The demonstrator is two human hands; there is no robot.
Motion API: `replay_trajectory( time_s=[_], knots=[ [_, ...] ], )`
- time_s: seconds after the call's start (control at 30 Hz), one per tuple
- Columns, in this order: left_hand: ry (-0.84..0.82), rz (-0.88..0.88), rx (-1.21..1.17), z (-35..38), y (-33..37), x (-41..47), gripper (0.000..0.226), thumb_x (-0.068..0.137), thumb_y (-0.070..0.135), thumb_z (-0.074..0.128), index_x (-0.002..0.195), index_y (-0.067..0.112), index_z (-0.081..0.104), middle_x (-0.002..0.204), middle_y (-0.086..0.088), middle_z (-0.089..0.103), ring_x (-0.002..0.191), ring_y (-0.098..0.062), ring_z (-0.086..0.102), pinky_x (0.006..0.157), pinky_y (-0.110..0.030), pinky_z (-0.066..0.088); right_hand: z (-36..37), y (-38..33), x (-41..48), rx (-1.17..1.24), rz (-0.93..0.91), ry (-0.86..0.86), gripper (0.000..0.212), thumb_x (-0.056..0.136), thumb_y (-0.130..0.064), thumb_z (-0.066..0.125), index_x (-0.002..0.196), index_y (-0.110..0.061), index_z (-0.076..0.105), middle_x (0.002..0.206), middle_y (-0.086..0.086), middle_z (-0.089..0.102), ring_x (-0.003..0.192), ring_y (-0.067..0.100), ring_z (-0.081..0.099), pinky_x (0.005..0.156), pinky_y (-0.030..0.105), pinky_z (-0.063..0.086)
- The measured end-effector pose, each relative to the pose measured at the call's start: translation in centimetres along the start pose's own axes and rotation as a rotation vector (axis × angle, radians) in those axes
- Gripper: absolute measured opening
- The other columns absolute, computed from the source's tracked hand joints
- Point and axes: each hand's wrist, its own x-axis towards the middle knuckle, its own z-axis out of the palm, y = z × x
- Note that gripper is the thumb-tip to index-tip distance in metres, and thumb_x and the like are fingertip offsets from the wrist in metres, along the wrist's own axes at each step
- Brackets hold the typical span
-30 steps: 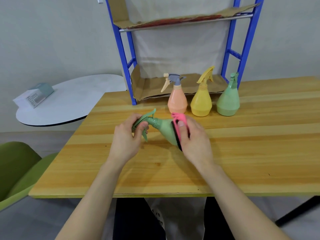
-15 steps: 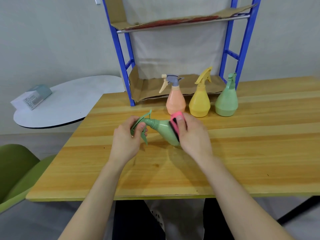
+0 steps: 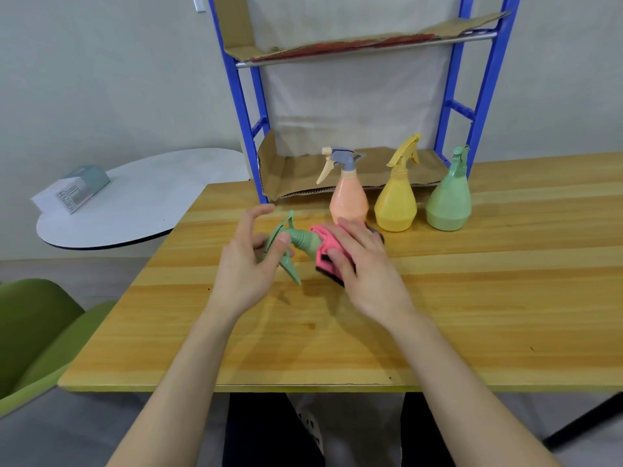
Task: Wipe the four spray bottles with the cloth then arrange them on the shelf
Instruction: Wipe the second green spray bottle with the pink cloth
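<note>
A green spray bottle (image 3: 303, 239) lies tilted on its side above the wooden table (image 3: 438, 298). My left hand (image 3: 251, 264) pinches its nozzle head, with the upper fingers spread. My right hand (image 3: 364, 264) presses a pink cloth (image 3: 325, 244) with a dark underside around the bottle's body, which is mostly hidden. Three bottles stand upright behind: an orange one (image 3: 349, 200) with a grey trigger, a yellow one (image 3: 396, 203), and a second green one (image 3: 448, 202). The blue shelf frame (image 3: 242, 106) rises at the table's back edge, lined with cardboard (image 3: 296, 176).
A round white side table (image 3: 135, 203) with a small box (image 3: 74, 190) stands to the left. A green chair (image 3: 30, 328) sits at the lower left. The upper shelf level (image 3: 364, 48) carries cardboard too.
My right hand has slid the pink cloth along the bottle body toward its neck. My left hand's fingers have loosened and spread on the nozzle. The view has shifted slightly.
</note>
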Motion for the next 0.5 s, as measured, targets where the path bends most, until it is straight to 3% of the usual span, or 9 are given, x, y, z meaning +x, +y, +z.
replay_trajectory(
  time_s=[0.1,0.17,0.23,0.33,0.43,0.5],
  knots=[
    [-0.235,0.007,-0.133,-2.0,0.3,-0.7,0.054,0.102,0.017,0.039,0.148,0.040,0.054,0.122,0.001,0.078,0.107,-0.022,0.070,0.102,-0.041,0.056,0.2,1.0,0.3,0.060,0.040,-0.015,0.046,0.115,-0.045,0.037,0.161,-0.045,0.040,0.167,-0.016,0.039,0.158,0.009,0.025,0.130,0.048,0.030],
    [-0.299,0.052,0.018,-2.7,-0.1,-0.9,0.066,0.098,0.008,0.044,0.152,0.045,0.049,0.134,0.007,0.074,0.107,-0.017,0.071,0.099,-0.027,0.054,0.0,1.3,0.8,0.062,0.027,-0.054,0.047,0.114,-0.046,0.038,0.161,-0.044,0.040,0.168,-0.017,0.038,0.159,0.008,0.024,0.131,0.047,0.029],
    [-0.213,0.211,0.311,-2.7,-0.8,-0.9,0.064,0.105,0.011,0.062,0.155,0.047,0.045,0.133,0.012,0.073,0.105,-0.008,0.073,0.092,-0.019,0.054,-0.3,1.4,1.3,0.061,0.009,-0.082,0.048,0.114,-0.048,0.039,0.161,-0.045,0.039,0.170,-0.018,0.035,0.161,0.007,0.021,0.132,0.043,0.024],
    [-0.100,0.409,0.429,-2.6,-1.5,-0.6,0.055,0.102,0.031,0.071,0.154,0.033,0.054,0.122,0.007,0.077,0.103,-0.012,0.074,0.087,-0.035,0.061,-0.1,1.1,1.2,0.068,0.035,-0.110,0.055,0.113,-0.051,0.039,0.166,-0.040,0.032,0.174,-0.017,0.024,0.163,0.004,0.014,0.128,0.033,0.017],
    [0.053,0.631,0.529,-2.6,-1.7,0.1,0.040,0.098,0.034,0.078,0.135,0.020,0.074,0.106,0.002,0.075,0.092,-0.019,0.070,0.070,-0.045,0.060,0.3,1.0,1.0,0.104,0.052,-0.127,0.055,0.112,-0.051,0.038,0.166,-0.038,0.033,0.175,-0.018,0.022,0.163,0.004,0.011,0.127,0.033,0.017],
    [0.165,0.683,0.584,-2.4,-1.8,0.4,0.035,0.093,0.041,0.084,0.118,0.015,0.080,0.104,-0.001,0.068,0.091,-0.022,0.062,0.066,-0.044,0.055,0.2,1.1,1.2,0.147,0.042,-0.112,0.051,0.112,-0.049,0.040,0.162,-0.039,0.042,0.172,-0.018,0.030,0.161,0.004,0.021,0.128,0.034,0.022]
  ],
)
